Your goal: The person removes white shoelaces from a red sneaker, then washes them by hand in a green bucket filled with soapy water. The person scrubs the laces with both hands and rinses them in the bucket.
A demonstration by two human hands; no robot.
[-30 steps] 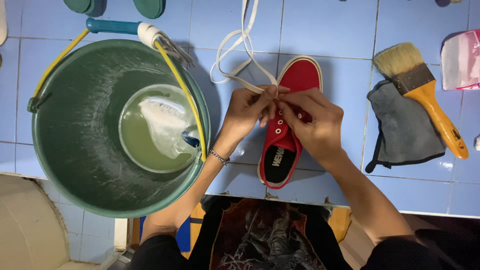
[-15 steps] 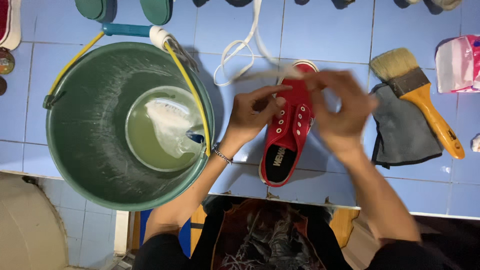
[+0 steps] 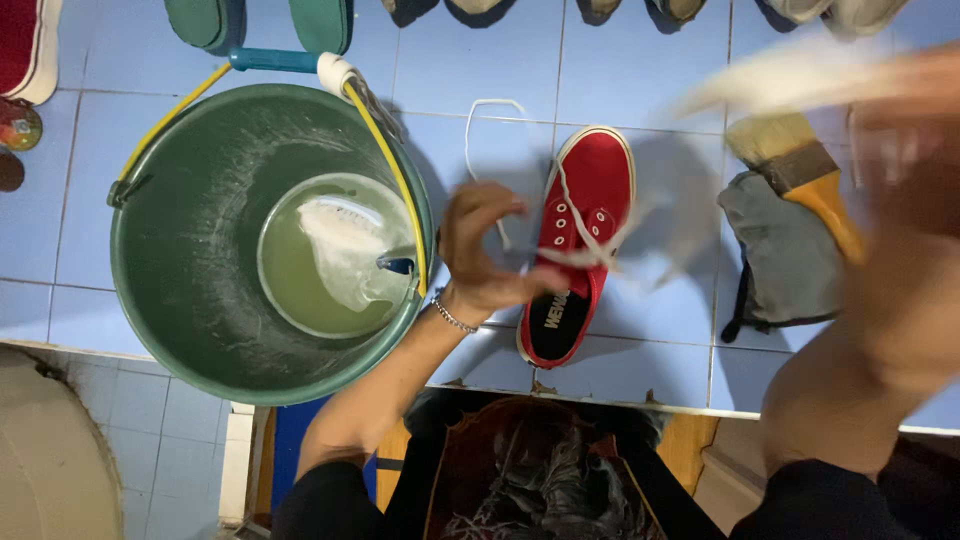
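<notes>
Item one: red canvas shoe [image 3: 580,240], white-soled, lying sole down near the middle of the blue tiled floor [image 3: 640,70], toe toward the far edge, heel toward the near edge. Its white lace [image 3: 585,240] is partly threaded through the eyelets; a loose loop lies on the tiles just past the toe side, and a blurred stretch runs off to the right.

Item two: our left hand [image 3: 485,255], bracelet at the wrist, pressed against the left side of the shoe, fingers curled loosely; we cannot tell whether they pinch the lace.

Item three: our right hand [image 3: 900,130], raised high toward the far right corner, heavily blurred. A pale streak of lace trails from it, so it seems clenched on the lace end, though the blur hides the fingers.

Item four: green bucket [image 3: 265,230] with yellow handle, just left of the left hand, holding murky greenish water and a pale cloth.

Item five: wide paintbrush [image 3: 800,175] with orange handle, resting on a grey cloth [image 3: 785,260] right of the shoe.

Item six: several shoes lined along the far edge.
</notes>
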